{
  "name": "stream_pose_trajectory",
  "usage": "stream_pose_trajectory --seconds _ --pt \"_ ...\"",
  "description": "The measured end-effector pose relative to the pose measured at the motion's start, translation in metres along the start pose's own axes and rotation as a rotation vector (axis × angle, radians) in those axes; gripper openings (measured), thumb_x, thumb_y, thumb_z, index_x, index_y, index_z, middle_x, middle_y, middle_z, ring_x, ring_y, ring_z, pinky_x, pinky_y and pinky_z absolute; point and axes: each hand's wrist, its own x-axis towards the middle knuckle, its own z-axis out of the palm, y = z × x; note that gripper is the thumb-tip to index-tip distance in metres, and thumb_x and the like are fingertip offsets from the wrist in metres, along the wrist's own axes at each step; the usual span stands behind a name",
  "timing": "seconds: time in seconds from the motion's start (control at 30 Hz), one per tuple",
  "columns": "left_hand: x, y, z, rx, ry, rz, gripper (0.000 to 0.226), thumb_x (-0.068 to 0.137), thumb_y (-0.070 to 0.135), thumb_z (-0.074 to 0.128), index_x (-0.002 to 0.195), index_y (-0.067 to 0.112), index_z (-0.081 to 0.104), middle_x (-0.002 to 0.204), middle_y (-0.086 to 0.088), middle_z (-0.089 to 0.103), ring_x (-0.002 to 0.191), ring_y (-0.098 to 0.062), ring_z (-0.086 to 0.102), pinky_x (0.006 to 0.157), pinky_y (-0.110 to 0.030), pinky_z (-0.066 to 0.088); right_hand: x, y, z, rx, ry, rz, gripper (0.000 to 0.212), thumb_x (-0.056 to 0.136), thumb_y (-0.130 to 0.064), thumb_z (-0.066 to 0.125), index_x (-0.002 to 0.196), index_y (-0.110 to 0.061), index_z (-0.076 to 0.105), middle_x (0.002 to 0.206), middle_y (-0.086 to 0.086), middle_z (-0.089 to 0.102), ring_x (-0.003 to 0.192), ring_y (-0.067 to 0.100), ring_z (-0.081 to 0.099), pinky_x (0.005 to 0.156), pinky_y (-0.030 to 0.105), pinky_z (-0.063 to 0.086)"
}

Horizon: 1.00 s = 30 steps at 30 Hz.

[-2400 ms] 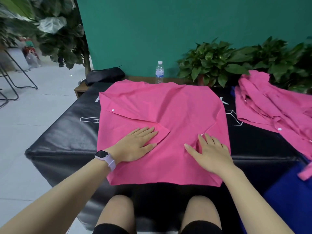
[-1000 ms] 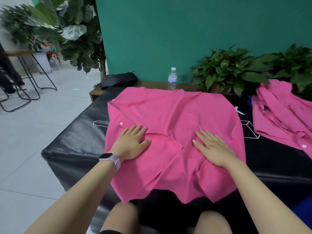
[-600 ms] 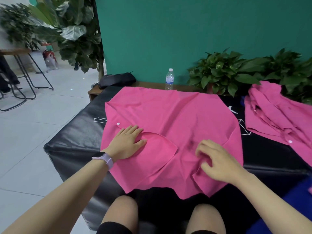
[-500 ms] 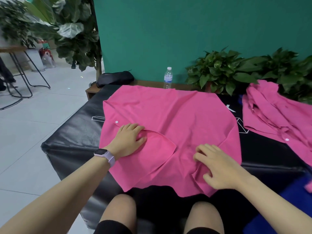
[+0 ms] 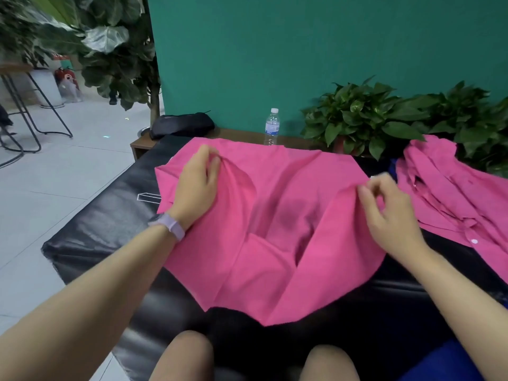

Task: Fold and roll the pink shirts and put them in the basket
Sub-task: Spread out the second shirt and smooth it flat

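I am at the folding step: the bright pink cotton shirt (image 5: 275, 215) lies spread on the black padded tabletop (image 5: 104, 232), its hem hanging over the near edge. My left hand (image 5: 196, 185) pinches the cloth near its far left edge, and my right hand (image 5: 384, 213) pinches the right edge (fingers curled). Next, I judge, both sides fold inward before rolling; no basket is in sight.

Black padded tabletop (image 5: 90, 237), white box outline printed on left part. Water bottle (image 5: 272, 127) upright on wooden ledge (image 5: 233, 133) at far edge. Black bag (image 5: 181, 125) far left on ledge. Leafy potted plants (image 5: 384, 116) far right. Teal wall (image 5: 302, 50) behind. Metal-legged stool (image 5: 35, 105) far left on tiled floor (image 5: 55, 174).
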Motion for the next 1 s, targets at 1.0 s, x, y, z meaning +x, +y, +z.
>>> stream_pose_trajectory --seconds 1.0 --pt "-0.028 -0.057 0.038 0.617 -0.430 -0.201 0.017 0.099 0.026 0.041 0.093 0.012 0.049 0.097 -0.011 0.062 0.091 -0.037 0.058 0.070 -0.041 0.041 0.005 0.074 0.111 -0.502 -0.451 0.302 0.042 0.098 -0.061 0.041 0.101 -0.021 0.056 0.108 0.002 0.063 0.100 0.033 0.065 0.079 0.042 0.049"
